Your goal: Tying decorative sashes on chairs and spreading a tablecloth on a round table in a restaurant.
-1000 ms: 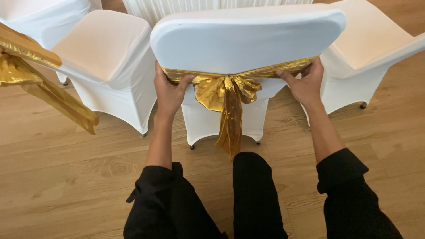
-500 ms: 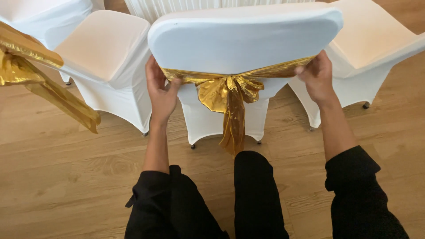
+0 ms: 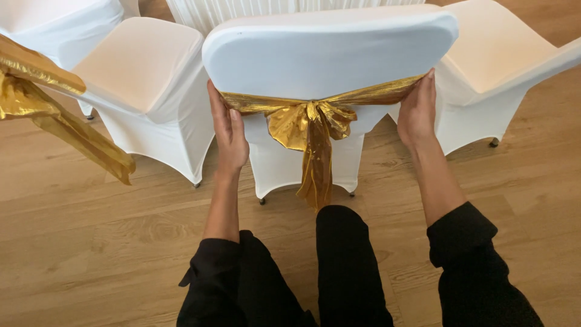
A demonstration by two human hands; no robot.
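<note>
Flat against both ends of gold sash [image 3: 311, 121] on white-covered chair back [image 3: 327, 54]: left hand [image 3: 229, 130], right hand [image 3: 416, 112], fingers pressed together, steadying the band level.

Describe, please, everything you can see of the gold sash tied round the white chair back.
The gold sash is a shiny, crinkled metallic fabric band wrapped horizontally around the white-covered chair back. It is knotted at the centre into a bow with two puffed loops, and one long tail hangs straight down nearly to the wooden floor. The left hand lies flat at its left end; the right hand touches its right end.
</note>
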